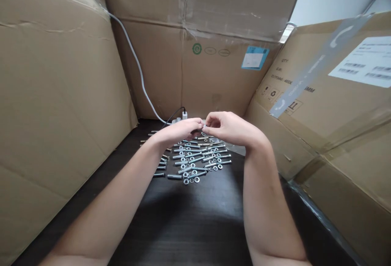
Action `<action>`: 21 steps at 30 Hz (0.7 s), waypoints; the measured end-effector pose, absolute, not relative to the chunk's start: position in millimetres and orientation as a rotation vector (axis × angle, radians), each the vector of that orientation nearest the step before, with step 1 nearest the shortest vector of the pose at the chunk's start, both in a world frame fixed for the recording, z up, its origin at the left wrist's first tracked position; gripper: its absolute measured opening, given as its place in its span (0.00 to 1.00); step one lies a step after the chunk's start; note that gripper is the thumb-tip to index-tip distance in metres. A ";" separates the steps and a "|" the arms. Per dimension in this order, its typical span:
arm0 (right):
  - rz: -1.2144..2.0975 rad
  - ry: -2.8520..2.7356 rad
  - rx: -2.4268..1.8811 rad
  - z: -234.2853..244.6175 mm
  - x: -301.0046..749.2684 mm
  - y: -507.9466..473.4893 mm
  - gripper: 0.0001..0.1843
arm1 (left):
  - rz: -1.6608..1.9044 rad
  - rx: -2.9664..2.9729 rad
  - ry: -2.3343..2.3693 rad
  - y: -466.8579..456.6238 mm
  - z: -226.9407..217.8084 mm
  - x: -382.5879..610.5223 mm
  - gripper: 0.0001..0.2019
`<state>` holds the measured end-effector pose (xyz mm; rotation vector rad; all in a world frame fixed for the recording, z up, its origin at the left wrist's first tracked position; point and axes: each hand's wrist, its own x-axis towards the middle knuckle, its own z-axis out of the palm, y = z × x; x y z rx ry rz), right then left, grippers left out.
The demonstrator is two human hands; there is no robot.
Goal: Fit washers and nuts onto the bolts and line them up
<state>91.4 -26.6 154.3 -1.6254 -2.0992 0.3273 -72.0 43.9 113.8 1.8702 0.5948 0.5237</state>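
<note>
My left hand [180, 130] and my right hand [230, 128] meet fingertip to fingertip above a pile of bolts and washers [195, 158] on the dark table [195, 217]. Both hands are closed in a pinch around a small metal piece [203, 127] between them; too little of it shows to name it. Several silver bolts lie in rough rows below the hands, with loose washers [191, 180] at the near end of the pile.
Large cardboard boxes wall in the table on the left [55, 107], at the back [201, 50] and on the right [330, 111]. A white cable [137, 66] runs down the back box to a plug [184, 115] behind the hands.
</note>
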 end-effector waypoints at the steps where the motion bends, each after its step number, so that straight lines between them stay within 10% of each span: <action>1: 0.320 -2.108 -1.632 153.8 90.4 -26.3 0.12 | 0.524 1.877 0.609 44.7 113.4 -72.5 0.07; 8: 0.500 -2.076 -1.664 146.2 93.6 -12.6 0.23 | 0.570 1.866 0.635 47.0 113.6 -74.8 0.06; 21: 0.438 -2.056 -1.517 153.4 100.4 -27.4 0.12 | 0.611 1.701 0.609 45.8 114.2 -75.0 0.06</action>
